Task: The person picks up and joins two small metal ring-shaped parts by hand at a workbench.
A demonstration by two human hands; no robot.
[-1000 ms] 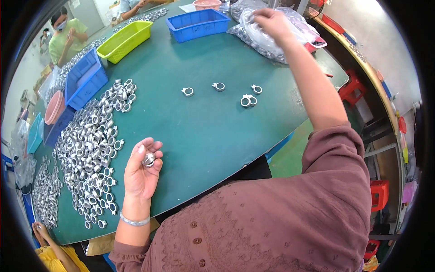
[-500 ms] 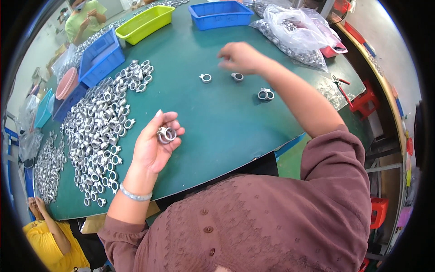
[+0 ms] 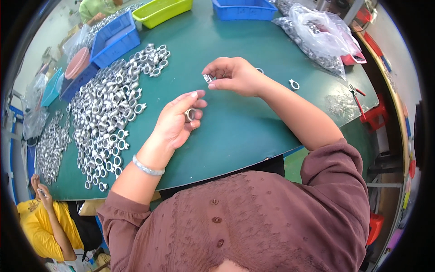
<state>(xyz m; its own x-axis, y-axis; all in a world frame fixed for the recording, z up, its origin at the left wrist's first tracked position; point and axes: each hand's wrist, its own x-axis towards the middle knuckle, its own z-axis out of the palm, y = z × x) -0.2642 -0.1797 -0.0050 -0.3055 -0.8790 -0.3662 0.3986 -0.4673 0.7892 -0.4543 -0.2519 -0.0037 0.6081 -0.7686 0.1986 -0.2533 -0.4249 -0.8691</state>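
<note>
Head view: partly hidden ring (image 3: 187, 114) in gripping left hand (image 3: 174, 121), indistinct metal piece (image 3: 207, 78) in pinching right hand (image 3: 236, 78).

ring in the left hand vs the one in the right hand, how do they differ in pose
The left ring sits within the curled left hand; the right ring is pinched by the fingers of the right hand. The left ring shows its round opening; the right ring shows mostly its outer side. Both are silvery.

Left hand (image 3: 174, 121) holds ring (image 3: 189, 117); right hand (image 3: 236, 77), silver piece (image 3: 207, 78).
</note>
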